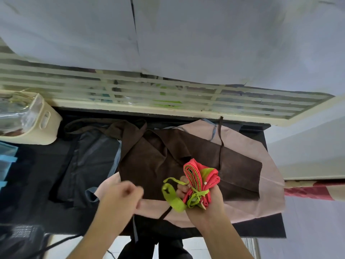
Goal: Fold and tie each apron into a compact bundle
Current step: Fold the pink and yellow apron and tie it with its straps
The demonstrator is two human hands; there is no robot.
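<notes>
Right hand (pixel 203 195): I have it clenched around the red apron bundle (pixel 200 181), rolled tight and lifted just above the table, green tie (pixel 197 194) wrapped round its middle.

Loose green strap end (pixel 170 196): hangs in a loop off the bundle's left side, not yet tucked.

Left hand (pixel 124 196): motion-blurred, fingers curled, apart from the strap; whether it pinches anything I cannot tell.

Step in hand, as I judge it: finishing the tie. To do it well I would keep the right-hand squeeze firm so the roll cannot spring open, take the strap near its root, and draw the knot snug against the fabric.

Beneath: brown apron (pixel 186 156) spread flat over a pink apron (pixel 265 184); a dark blue apron (pixel 89 156) to the left, all on the black table (pixel 261 230). These await folding.

Far left: cream basket (pixel 43 120).
</notes>
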